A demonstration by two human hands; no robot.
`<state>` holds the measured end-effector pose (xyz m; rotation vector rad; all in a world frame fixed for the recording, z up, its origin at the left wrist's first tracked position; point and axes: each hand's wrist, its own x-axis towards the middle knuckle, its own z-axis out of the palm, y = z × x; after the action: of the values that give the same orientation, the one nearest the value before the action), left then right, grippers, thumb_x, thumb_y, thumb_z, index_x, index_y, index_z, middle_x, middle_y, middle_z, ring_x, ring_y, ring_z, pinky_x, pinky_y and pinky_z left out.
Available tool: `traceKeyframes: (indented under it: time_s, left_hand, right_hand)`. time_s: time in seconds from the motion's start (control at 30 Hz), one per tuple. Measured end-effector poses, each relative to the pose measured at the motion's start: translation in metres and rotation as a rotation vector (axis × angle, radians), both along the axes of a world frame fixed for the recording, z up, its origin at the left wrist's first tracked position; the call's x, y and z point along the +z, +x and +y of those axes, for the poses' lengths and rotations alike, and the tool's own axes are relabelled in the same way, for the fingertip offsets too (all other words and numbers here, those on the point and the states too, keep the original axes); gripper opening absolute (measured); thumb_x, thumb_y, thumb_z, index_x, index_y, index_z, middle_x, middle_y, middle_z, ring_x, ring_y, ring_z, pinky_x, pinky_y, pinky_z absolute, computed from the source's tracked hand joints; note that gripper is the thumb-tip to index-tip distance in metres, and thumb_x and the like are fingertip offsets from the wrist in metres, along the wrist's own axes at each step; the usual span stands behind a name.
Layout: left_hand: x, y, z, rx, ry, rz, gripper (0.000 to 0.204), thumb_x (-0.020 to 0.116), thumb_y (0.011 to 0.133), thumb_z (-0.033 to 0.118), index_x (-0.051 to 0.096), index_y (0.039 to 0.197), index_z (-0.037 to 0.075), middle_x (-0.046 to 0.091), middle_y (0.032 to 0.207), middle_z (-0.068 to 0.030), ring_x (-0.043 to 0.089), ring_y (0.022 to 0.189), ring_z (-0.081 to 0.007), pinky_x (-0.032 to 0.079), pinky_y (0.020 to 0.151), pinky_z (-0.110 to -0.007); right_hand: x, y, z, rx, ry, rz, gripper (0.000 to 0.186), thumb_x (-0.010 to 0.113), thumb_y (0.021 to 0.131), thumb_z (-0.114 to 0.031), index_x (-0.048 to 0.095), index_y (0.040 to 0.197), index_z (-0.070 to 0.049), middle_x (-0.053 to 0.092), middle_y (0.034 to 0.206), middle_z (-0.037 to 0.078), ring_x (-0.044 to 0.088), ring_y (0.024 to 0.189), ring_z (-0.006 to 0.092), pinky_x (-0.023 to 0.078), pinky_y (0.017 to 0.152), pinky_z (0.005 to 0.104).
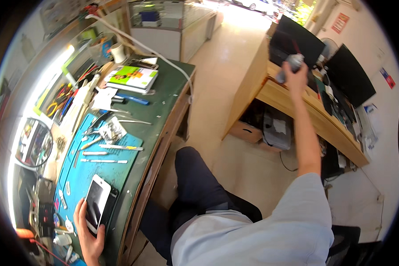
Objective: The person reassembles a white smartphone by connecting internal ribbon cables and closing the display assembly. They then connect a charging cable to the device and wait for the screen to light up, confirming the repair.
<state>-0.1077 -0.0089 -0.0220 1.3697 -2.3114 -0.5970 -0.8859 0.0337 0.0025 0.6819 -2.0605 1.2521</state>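
My left hand grips the lower end of a smartphone with a white frame and dark screen, fingers along its left edge and thumb at its lower right. The phone lies over a black flat piece at the edge of the blue work mat. Stretched far out to the right, my right hand is closed around a grey spray can, held over the wooden desk. On the mat, above the phone, lie several thin hand tools, among them a pen-like tool, and a small clear bag.
A lit magnifier or mirror disc stands at the bench's left. Books and a blue-handled tool lie farther up the green bench. Two monitors stand on the wooden desk; a grey bin sits underneath.
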Motion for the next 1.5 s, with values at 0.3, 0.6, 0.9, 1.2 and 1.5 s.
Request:
traceKeyframes:
  time_s: [0.3, 0.6, 0.9, 1.2, 1.5]
  left_hand:
    - [0.009, -0.004, 0.003, 0.055, 0.064, -0.009, 0.085, 0.064, 0.065, 0.002, 0.042, 0.148, 0.000, 0.045, 0.150, -0.0210, 0.039, 0.142, -0.0382, 0.027, 0.121, -0.045]
    - [0.014, 0.001, 0.005, 0.076, 0.119, 0.000, 0.091, 0.072, 0.064, 0.003, 0.041, 0.149, 0.000, 0.047, 0.146, -0.0223, 0.042, 0.139, -0.0383, 0.031, 0.118, -0.044]
    - [0.000, -0.003, 0.021, 0.078, 0.056, 0.016, 0.082, 0.078, 0.085, 0.018, 0.037, 0.154, 0.002, 0.039, 0.156, -0.0204, 0.038, 0.141, -0.0370, 0.027, 0.118, -0.048]
    - [-0.003, -0.007, 0.020, 0.180, 0.155, 0.069, 0.087, 0.078, 0.085, 0.016, 0.031, 0.158, 0.005, 0.036, 0.159, -0.0196, 0.033, 0.146, -0.0365, 0.023, 0.121, -0.047]
    - [-0.012, 0.001, 0.020, 0.205, 0.034, 0.060, 0.095, 0.077, 0.076, 0.033, 0.035, 0.154, 0.000, 0.045, 0.153, -0.0188, 0.039, 0.144, -0.0339, 0.024, 0.121, -0.044]
  right_hand:
    - [-0.019, -0.122, 0.023, -0.275, 0.189, -0.070, 0.083, 0.081, 0.076, -0.054, 0.057, 0.133, 0.001, 0.062, 0.130, 0.024, 0.059, 0.122, 0.0403, 0.047, 0.103, 0.0468]
    - [-0.034, 0.005, -0.080, -0.011, -0.016, 0.288, 0.095, 0.082, 0.078, -0.031, 0.032, 0.148, 0.009, 0.044, 0.144, 0.030, 0.040, 0.135, 0.0449, 0.032, 0.115, 0.0517]
    - [-0.052, 0.029, -0.065, -0.201, 0.092, 0.469, 0.089, 0.084, 0.075, -0.031, 0.040, 0.145, 0.002, 0.045, 0.140, 0.025, 0.039, 0.134, 0.0442, 0.030, 0.114, 0.0547]
    - [-0.094, -0.098, 0.038, -0.287, 0.185, -0.153, 0.066, 0.078, 0.083, -0.047, 0.058, 0.130, -0.005, 0.071, 0.117, 0.016, 0.068, 0.107, 0.0352, 0.050, 0.093, 0.0459]
    - [-0.069, 0.025, -0.052, 0.139, -0.174, 0.287, 0.039, 0.071, 0.092, -0.019, 0.062, 0.125, -0.001, 0.071, 0.108, 0.015, 0.067, 0.102, 0.0330, 0.050, 0.094, 0.0445]
